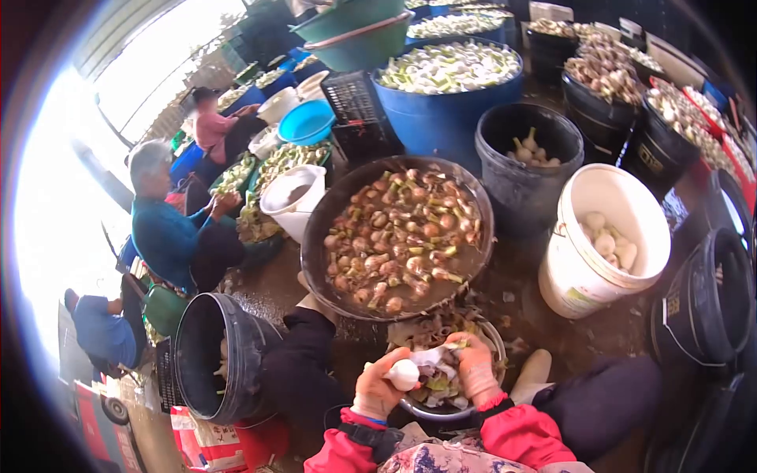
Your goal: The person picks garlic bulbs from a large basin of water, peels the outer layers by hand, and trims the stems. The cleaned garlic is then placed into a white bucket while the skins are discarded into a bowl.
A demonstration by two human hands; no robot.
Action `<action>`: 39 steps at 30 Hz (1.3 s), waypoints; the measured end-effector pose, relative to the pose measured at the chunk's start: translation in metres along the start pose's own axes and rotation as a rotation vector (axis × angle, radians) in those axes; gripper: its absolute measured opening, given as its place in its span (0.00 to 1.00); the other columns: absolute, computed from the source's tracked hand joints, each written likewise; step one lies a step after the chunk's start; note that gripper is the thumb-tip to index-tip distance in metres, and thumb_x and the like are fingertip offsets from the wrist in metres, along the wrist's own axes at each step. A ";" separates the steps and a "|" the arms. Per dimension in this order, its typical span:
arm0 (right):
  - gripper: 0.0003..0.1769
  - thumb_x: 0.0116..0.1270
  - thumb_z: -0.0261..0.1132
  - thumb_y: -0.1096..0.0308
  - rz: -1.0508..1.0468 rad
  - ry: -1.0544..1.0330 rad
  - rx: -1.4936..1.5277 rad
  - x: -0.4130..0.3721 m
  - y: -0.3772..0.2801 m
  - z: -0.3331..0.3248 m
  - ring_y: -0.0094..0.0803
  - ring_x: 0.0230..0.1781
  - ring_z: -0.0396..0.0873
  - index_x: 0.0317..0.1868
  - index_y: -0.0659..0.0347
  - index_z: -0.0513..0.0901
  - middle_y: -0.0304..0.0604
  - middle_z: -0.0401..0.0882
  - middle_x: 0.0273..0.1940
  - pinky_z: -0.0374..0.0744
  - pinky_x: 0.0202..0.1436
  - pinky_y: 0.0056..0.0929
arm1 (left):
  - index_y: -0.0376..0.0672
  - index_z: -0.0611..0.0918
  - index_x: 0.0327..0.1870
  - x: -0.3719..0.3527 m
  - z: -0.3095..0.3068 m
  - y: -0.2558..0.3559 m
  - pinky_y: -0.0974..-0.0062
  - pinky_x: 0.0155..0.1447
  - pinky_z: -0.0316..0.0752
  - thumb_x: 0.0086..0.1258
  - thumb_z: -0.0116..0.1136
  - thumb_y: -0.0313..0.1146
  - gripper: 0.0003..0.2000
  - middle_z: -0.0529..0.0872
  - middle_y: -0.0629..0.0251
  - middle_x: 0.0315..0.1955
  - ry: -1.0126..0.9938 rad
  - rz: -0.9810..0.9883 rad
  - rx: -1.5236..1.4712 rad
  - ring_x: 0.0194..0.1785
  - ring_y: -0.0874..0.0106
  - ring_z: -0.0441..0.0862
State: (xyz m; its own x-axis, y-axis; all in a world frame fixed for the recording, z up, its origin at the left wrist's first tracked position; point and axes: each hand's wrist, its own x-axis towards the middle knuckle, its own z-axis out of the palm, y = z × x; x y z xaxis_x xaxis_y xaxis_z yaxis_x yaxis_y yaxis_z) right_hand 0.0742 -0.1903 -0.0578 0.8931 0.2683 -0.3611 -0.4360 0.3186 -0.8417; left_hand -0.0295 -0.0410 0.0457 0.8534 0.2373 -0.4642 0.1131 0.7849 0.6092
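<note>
A wide pan (pixel 312 236) of unpeeled bulbs in water sits ahead, with a white bucket (pixel 574 277) of peeled ones to the right. Over a scrap bowl (pixel 430 411), the left hand (pixel 377 390) grips a white bulb (pixel 404 374) and the right hand (pixel 475 370) pinches its peel (pixel 432 356).

The left hand (pixel 377 390) and right hand (pixel 475 369) wear thin orange-pink rubber gloves (pixel 473 359), wrinkled at the fingers and reaching down to the wrists. Bright red padded sleeves (pixel 520 435) cover both forearms; a black band (pixel 364 433) with a narrow blue edge closes the left one, and a thinner black cuff (pixel 495 407) closes the right. Lower down lies a mottled smock (pixel 441 461) printed in grey, pink and blue, both legs are in black trousers (pixel 303 363), and a pale shoe (pixel 533 374) shows by the right knee.
</note>
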 end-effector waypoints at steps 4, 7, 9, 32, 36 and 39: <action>0.13 0.55 0.59 0.79 0.218 0.114 -0.088 0.013 -0.006 -0.022 0.33 0.36 0.81 0.41 0.61 0.84 0.43 0.83 0.36 0.79 0.43 0.29 | 0.37 0.76 0.55 -0.013 0.023 0.016 0.58 0.51 0.78 0.60 0.60 0.36 0.22 0.80 0.55 0.48 -0.080 0.076 0.029 0.50 0.57 0.79; 0.22 0.51 0.59 0.74 -0.301 -0.304 -1.021 -0.005 -0.021 -0.009 0.46 0.51 0.78 0.49 0.57 0.82 0.51 0.81 0.48 0.74 0.57 0.30 | 0.37 0.74 0.57 0.006 -0.013 0.011 0.61 0.54 0.77 0.56 0.64 0.30 0.24 0.78 0.57 0.49 -0.109 0.105 0.244 0.52 0.61 0.78; 0.27 0.54 0.56 0.78 -0.085 -0.420 -0.697 -0.007 -0.017 0.004 0.39 0.55 0.78 0.58 0.58 0.77 0.48 0.80 0.53 0.73 0.58 0.26 | 0.37 0.73 0.57 0.011 -0.023 0.007 0.63 0.55 0.76 0.55 0.65 0.29 0.26 0.77 0.58 0.50 -0.103 0.131 0.452 0.53 0.63 0.77; 0.29 0.63 0.58 0.79 0.026 -0.399 -0.132 -0.027 -0.061 0.023 0.27 0.36 0.78 0.66 0.56 0.68 0.41 0.81 0.41 0.75 0.39 0.22 | 0.39 0.68 0.62 0.029 0.020 0.004 0.67 0.57 0.75 0.55 0.65 0.28 0.31 0.71 0.57 0.58 -0.159 0.306 0.932 0.59 0.66 0.73; 0.28 0.66 0.57 0.80 0.090 -0.412 0.152 -0.027 -0.073 0.023 0.22 0.32 0.76 0.67 0.56 0.69 0.38 0.77 0.37 0.73 0.34 0.18 | 0.39 0.78 0.49 0.029 0.007 0.007 0.73 0.43 0.79 0.60 0.68 0.45 0.23 0.83 0.66 0.37 -0.040 0.119 0.528 0.39 0.72 0.82; 0.27 0.67 0.57 0.80 0.085 -0.398 0.368 -0.024 -0.080 0.016 0.25 0.31 0.75 0.67 0.61 0.67 0.41 0.77 0.37 0.75 0.38 0.21 | 0.41 0.80 0.47 0.027 -0.009 0.000 0.73 0.38 0.80 0.64 0.63 0.48 0.20 0.84 0.67 0.35 0.151 0.062 0.458 0.36 0.71 0.82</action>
State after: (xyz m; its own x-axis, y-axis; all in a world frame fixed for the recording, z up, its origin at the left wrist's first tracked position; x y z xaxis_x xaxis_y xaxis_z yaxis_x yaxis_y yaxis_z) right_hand 0.0862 -0.2079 0.0249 0.7733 0.6076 -0.1815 -0.5784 0.5586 -0.5945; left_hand -0.0108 -0.0297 0.0275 0.7859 0.3825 -0.4859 0.3061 0.4422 0.8431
